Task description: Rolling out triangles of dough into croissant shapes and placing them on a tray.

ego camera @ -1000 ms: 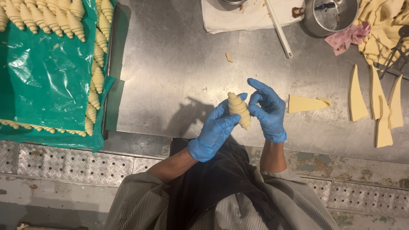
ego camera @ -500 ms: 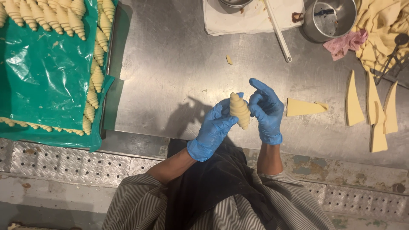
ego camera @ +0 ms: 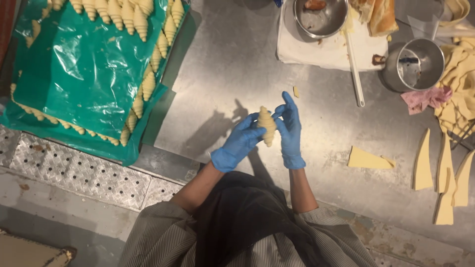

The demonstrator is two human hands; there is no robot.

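Item in hand: rolled croissant (ego camera: 267, 125), raw pale dough, ridged, tapered at both ends, held upright above the steel surface (ego camera: 222, 74), clear of it.

Left hand (ego camera: 239, 143): blue glove, fingers curled against the left flank of the croissant, thumb side touching the dough.

Right hand (ego camera: 290, 129): blue glove, fingers extended upward, fingertips resting on the right flank. Both hands together, closed lightly on the croissant from opposite sides; no squeeze marks visible.

Step, as judged: shaping finished or nearly so, piece lifted for a final tuck or for transfer. Next move likely calls for a soft grip, support along the length, no pressure on the tapered tips, and a gap to receive the piece.

Left of hands: tray lined with green plastic sheet (ego camera: 84, 74), bordered by rows of shaped croissants (ego camera: 129, 15) along the top and right edges and a further row along the lower edge; centre of the sheet bare.

Right of hands: cut dough triangle (ego camera: 368, 159) flat on the surface, near; more dough triangles (ego camera: 445, 173) farther right, well apart. Small dough scrap (ego camera: 296, 92) just above the right hand.

Far side: white cloth (ego camera: 331, 49) carrying a steel bowl (ego camera: 321, 17); long white tool handle (ego camera: 354, 69); steel pot (ego camera: 413, 64); pink rag (ego camera: 425, 99); heap of dough trimmings (ego camera: 457, 84).

Below: perforated metal floor plate (ego camera: 74, 168).
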